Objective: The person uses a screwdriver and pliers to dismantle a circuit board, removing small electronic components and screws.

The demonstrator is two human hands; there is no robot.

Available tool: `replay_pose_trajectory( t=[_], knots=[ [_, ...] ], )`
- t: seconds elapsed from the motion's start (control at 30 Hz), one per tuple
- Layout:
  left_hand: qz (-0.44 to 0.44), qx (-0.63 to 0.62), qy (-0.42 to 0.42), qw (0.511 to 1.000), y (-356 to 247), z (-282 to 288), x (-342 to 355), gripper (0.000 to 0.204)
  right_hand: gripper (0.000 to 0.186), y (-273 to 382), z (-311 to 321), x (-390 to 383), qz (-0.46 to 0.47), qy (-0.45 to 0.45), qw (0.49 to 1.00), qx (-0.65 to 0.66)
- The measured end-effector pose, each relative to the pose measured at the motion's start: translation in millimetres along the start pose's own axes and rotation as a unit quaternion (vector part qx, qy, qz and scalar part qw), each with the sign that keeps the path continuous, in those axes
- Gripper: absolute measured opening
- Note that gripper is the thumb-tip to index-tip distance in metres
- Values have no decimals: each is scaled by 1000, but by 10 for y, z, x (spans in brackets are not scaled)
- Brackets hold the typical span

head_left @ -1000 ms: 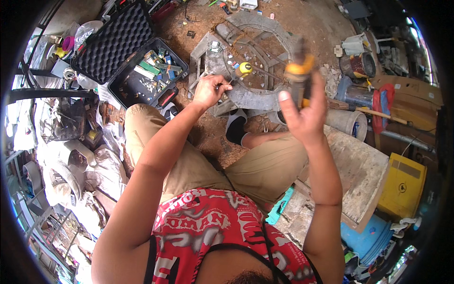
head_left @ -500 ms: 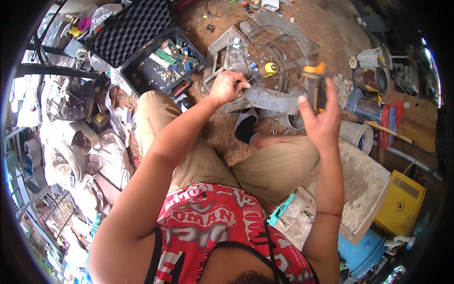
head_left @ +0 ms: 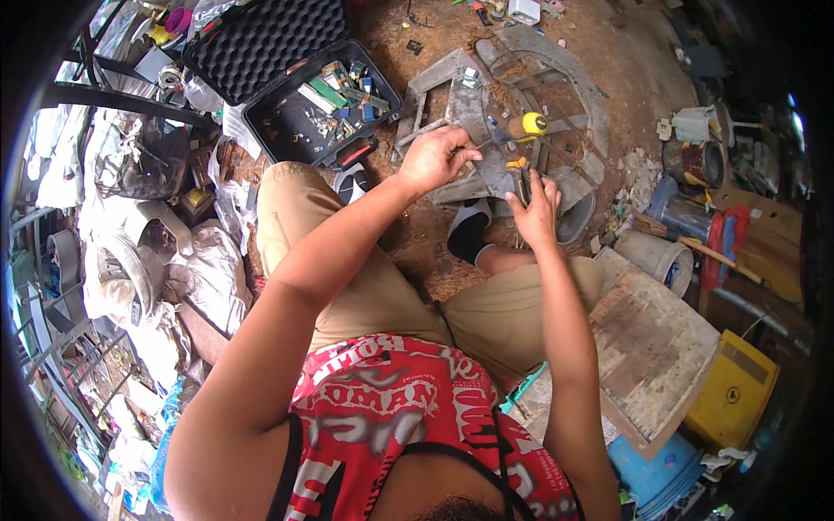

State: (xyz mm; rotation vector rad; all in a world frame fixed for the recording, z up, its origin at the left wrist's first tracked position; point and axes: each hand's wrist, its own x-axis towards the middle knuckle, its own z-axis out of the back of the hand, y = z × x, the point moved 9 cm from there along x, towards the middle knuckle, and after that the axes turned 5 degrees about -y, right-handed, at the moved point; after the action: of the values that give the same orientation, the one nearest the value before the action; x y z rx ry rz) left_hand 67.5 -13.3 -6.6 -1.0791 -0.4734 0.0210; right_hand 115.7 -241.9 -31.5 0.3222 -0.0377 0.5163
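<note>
My left hand (head_left: 439, 161) is closed at the near-left part of a grey segmented ring frame (head_left: 591, 113), its fingertips pinching something too small to make out. To its right, my right hand (head_left: 534, 213) grips a yellow-and-black tool (head_left: 519, 174), held low over the frame's near side, partly hidden by my fingers. A yellow tape measure (head_left: 532, 124) lies just beyond both hands on the frame. My crossed legs in khaki trousers are beneath my forearms.
An open black case (head_left: 313, 122) with assorted small pieces lies back left. Sacks and scrap (head_left: 200, 278) crowd the left. At right are a bucket (head_left: 651, 260), a wooden-handled tool (head_left: 721, 260), a worn board (head_left: 651, 347), a yellow box (head_left: 734, 391) and a blue drum (head_left: 651, 469).
My right hand has come down and inward with the tool, from raised to low over the ring frame, nearer my left hand. The view has shifted slightly.
</note>
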Motion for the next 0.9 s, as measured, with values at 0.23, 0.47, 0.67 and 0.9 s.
replay_pose_trajectory(
  t=[0.23,0.47,0.67,0.9],
  knots=[
    [-67,-14,24,997,-171,68,17,15,65,-42,519,196,-87,-2,976,198],
    [-102,77,83,988,-248,116,-61,15,49,1534,1592,236,68,202,970,116],
    [-123,12,18,992,-365,365,48,22,37,1449,1493,5,72,127,986,78],
    [-17,-164,40,985,-276,401,176,21,40,1417,1648,-90,9,115,988,102]
  ],
)
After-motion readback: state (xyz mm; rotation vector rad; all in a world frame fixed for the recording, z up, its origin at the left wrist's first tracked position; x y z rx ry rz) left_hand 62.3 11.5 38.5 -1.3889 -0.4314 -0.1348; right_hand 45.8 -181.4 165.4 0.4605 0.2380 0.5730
